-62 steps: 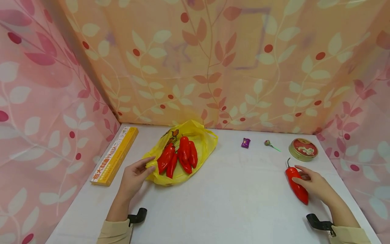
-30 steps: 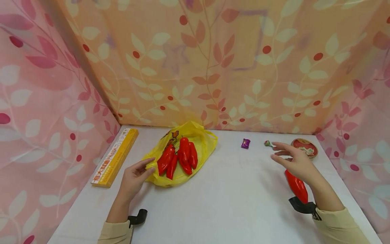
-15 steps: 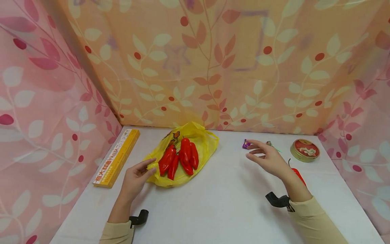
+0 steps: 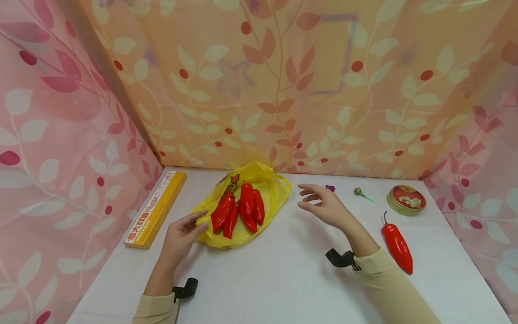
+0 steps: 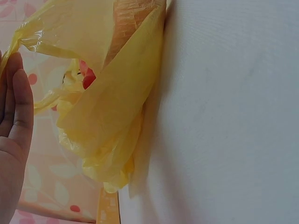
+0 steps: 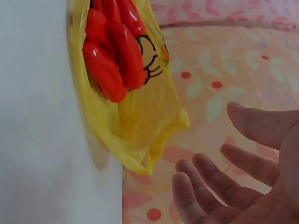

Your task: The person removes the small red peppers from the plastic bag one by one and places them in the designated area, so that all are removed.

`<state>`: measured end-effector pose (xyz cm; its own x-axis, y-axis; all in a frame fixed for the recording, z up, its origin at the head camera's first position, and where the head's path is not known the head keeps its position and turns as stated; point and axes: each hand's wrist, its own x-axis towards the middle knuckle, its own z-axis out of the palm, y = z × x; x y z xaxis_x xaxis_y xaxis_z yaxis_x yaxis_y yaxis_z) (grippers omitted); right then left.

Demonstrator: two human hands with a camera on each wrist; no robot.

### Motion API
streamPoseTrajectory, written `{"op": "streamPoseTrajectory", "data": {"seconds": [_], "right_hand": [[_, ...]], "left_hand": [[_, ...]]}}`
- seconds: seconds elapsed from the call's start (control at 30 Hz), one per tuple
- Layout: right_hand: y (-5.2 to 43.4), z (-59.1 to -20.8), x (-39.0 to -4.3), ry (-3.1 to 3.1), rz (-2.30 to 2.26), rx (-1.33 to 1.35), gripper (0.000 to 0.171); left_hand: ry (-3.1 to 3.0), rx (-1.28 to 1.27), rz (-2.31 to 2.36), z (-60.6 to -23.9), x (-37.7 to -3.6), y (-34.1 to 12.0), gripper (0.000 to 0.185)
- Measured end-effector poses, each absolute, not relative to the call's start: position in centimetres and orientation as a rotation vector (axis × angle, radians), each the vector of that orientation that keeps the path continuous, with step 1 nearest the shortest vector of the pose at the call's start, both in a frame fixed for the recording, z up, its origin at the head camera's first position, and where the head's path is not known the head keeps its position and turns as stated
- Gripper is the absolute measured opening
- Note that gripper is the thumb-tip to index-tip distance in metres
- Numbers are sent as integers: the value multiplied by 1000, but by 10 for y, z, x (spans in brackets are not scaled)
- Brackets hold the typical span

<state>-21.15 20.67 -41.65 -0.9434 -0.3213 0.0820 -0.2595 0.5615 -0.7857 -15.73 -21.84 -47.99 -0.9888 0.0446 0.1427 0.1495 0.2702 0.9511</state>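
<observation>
Head view: right hand (image 4: 325, 208) half hides purple candy (image 4: 330, 188).

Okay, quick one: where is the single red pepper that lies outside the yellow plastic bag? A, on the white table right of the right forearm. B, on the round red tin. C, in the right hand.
A: the single red pepper lies on the white table, beside the forearm; the right hand is open and holds nothing.

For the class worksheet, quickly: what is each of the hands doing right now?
Left hand: open, fingertips touching the yellow bag.
Right hand: open, holding nothing.
</observation>
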Motion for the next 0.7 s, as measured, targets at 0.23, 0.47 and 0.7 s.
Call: {"op": "streamPoseTrajectory", "data": {"seconds": [0.23, 0.47, 0.7], "right_hand": [[175, -421, -228, 2665, -1355, -513, 56], [137, -432, -249, 2628, -1372, -543, 61], [102, -444, -267, 2589, -1436, -541, 65]], "left_hand": [[-2429, -202, -1847, -480, -157, -217, 45], [-2440, -184, -1836, -480, -157, -217, 45], [-2447, -182, -1833, -480, -157, -218, 44]]}}
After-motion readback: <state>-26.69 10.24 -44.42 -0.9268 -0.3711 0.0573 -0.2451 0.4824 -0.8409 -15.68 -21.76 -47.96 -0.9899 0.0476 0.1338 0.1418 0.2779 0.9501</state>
